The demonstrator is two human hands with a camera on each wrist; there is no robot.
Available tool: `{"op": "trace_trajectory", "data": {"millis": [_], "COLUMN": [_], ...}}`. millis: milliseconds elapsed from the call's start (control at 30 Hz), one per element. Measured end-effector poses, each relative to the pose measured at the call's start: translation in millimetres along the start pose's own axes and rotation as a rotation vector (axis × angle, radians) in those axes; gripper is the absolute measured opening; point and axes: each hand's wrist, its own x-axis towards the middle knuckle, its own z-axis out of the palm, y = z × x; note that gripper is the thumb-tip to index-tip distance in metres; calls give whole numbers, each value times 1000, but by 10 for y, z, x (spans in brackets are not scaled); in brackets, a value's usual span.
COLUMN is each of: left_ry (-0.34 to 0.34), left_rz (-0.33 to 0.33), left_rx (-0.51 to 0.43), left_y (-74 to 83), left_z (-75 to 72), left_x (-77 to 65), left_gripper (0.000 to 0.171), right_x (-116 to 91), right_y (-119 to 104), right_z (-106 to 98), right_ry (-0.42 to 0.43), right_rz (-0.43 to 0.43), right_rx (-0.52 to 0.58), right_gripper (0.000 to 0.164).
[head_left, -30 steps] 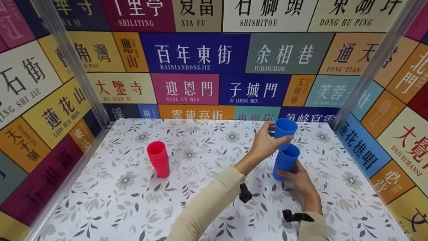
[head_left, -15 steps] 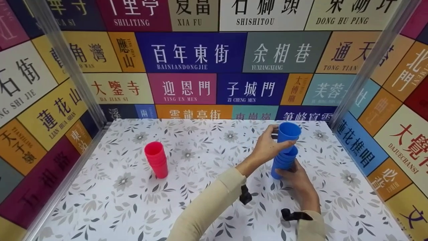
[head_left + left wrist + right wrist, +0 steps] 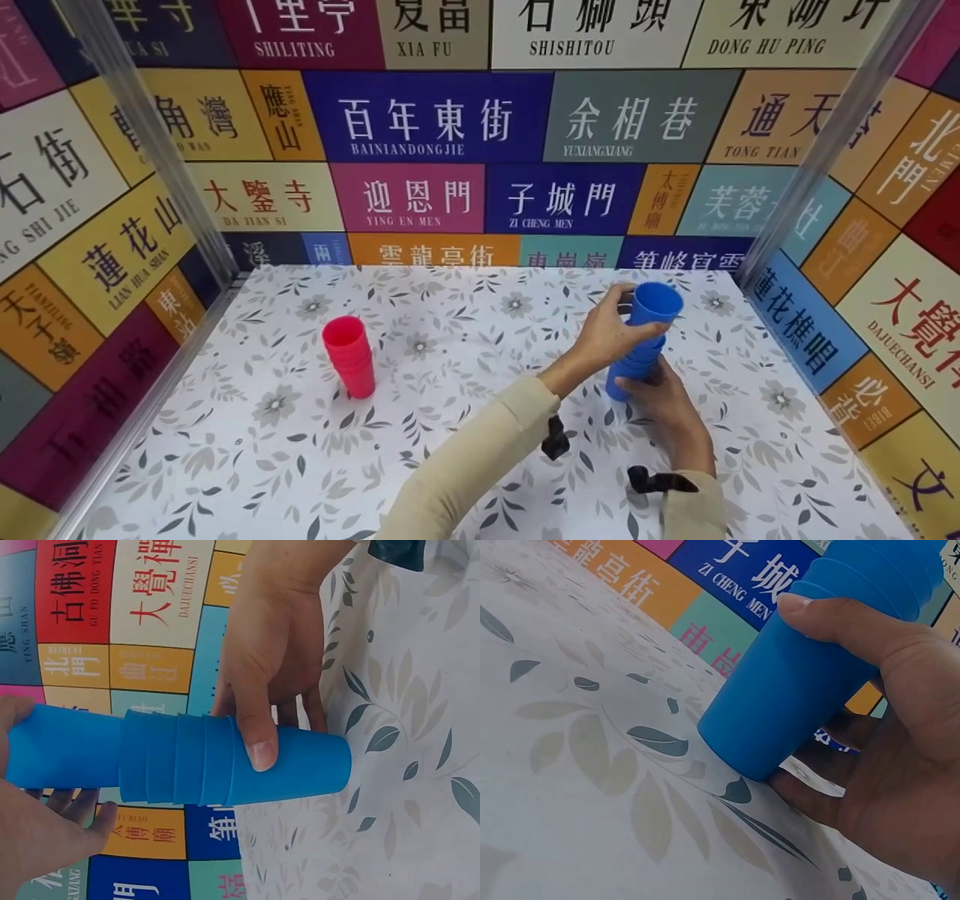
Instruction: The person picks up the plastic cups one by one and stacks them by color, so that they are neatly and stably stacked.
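My left hand grips a blue plastic cup by its side, thumb in front and fingers behind. The left wrist view shows this cup's narrow bottom end inside the mouth of a stack of nested blue cups, with much of its wall still outside. Low on that stack, my right hand holds the bottom cup, its thumb laid across the wall. In the right wrist view the base stands at the tablecloth, the stack leaning in that tilted picture.
A stack of nested red cups stands upright on the left part of the table, which has a white leaf-patterned cloth. Colourful sign-printed walls enclose the back and both sides, with clear strips at the corners.
My left hand has come down and slightly right, lowering its cup from above the stack into the top cup's mouth. My right hand keeps its hold on the stack.
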Motion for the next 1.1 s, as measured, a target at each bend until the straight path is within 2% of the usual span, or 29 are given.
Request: {"op": "trace_trajectory", "data": {"millis": [267, 467, 667, 900, 1100], "left_ry": [-14, 1, 10, 40, 74], "left_rz": [6, -6, -22, -41, -9], "left_rx": [13, 10, 7, 46, 67], "left_y": [-128, -187, -274, -402, -422], "left_z": [-84, -145, -205, -390, -582], "left_x": [-12, -19, -35, -67, -33], "left_gripper": [79, 79, 77, 77, 76], "right_x": [50, 90, 113, 141, 133], "right_y": [105, 80, 68, 78, 87], "right_z": [27, 21, 6, 8, -29], "right_ry": [-1, 2, 17, 23, 15], "right_rz": [-32, 19, 3, 1, -24], "right_rx": [91, 75, 29, 64, 87], "right_gripper": [97, 104, 102, 103, 100]}}
